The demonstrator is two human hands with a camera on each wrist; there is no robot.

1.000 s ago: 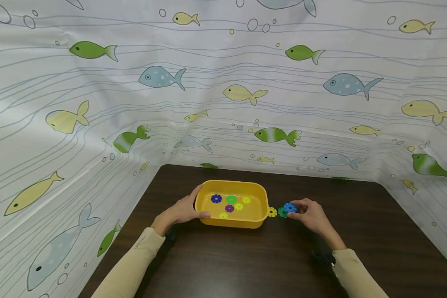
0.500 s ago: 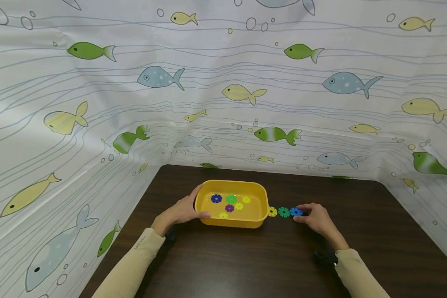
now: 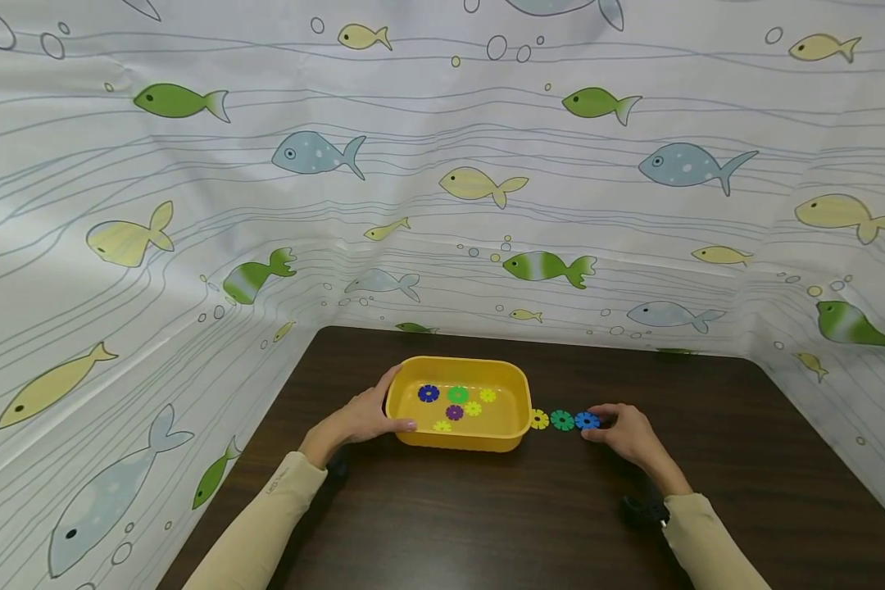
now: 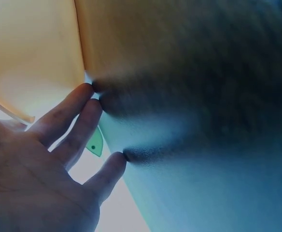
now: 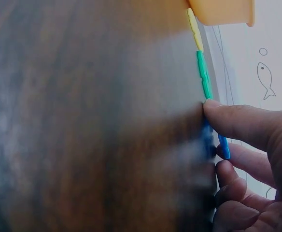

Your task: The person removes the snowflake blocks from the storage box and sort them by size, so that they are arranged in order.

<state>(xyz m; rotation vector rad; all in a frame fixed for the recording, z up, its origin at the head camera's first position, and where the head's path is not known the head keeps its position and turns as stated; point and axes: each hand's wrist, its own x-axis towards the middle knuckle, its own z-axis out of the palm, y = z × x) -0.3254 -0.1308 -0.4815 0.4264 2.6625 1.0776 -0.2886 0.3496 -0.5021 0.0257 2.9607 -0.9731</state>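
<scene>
My left hand point(image 3: 365, 412) holds the left end of a yellow plastic tub point(image 3: 460, 441), thumb along its front wall. In the left wrist view, fingertips point(image 4: 116, 162) of this hand touch the dark table beside the tub. My right hand point(image 3: 627, 434) holds a blue notched disc point(image 3: 587, 420) at its edges between thumb and fingers. In the right wrist view, the blue disc point(image 5: 224, 146) lies low against the tabletop, partly hidden by the thumb. Left of it, a green notched disc point(image 3: 562, 420) and a yellow notched disc point(image 3: 540, 419) continue the row toward the tub.
Inside the tub lie several more notched discs, among them a dark blue disc point(image 3: 428, 393), a green disc point(image 3: 458, 395) and a purple disc point(image 3: 454, 412). A fish-printed sheet point(image 3: 428, 205) surrounds the brown table point(image 3: 479, 524) at the back and sides.
My right hand has moved slightly right and down, bringing the blue disc from overlapping the green disc to a place at its right. My left hand and the tub have stayed put.
</scene>
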